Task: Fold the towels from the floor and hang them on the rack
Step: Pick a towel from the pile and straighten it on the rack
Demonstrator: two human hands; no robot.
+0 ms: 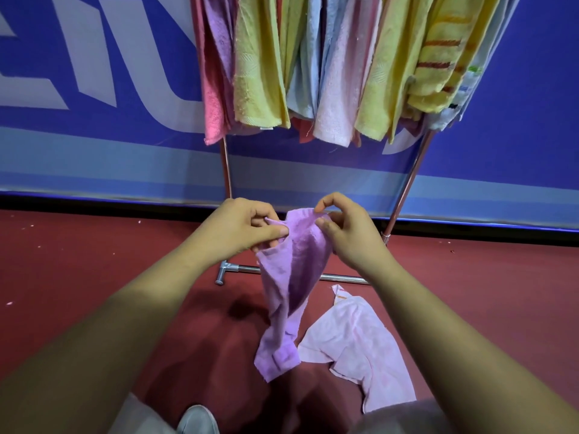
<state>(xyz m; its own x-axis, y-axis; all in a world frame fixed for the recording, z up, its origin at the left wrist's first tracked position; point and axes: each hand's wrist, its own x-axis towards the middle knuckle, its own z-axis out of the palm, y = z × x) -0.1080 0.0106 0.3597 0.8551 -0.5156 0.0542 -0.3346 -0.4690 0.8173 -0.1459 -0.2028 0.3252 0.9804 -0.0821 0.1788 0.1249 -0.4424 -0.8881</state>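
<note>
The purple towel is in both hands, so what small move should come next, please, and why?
Probably draw the left hand and right hand apart to spread the purple towel: both pinch its top edge close together and it hangs bunched.

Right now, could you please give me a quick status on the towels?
Left hand, right hand pinching top of purple towel. Pink towel crumpled on floor. Rack crowded.

I see the left forearm [125, 308] and right forearm [438, 308] bare all the way to the left hand [247, 223] and right hand [347, 233]. At six o'clock there is a pale grey shoe [197, 421] with a rounded toe. Light grey trouser cloth [138, 418] shows at seven and five o'clock.
</note>
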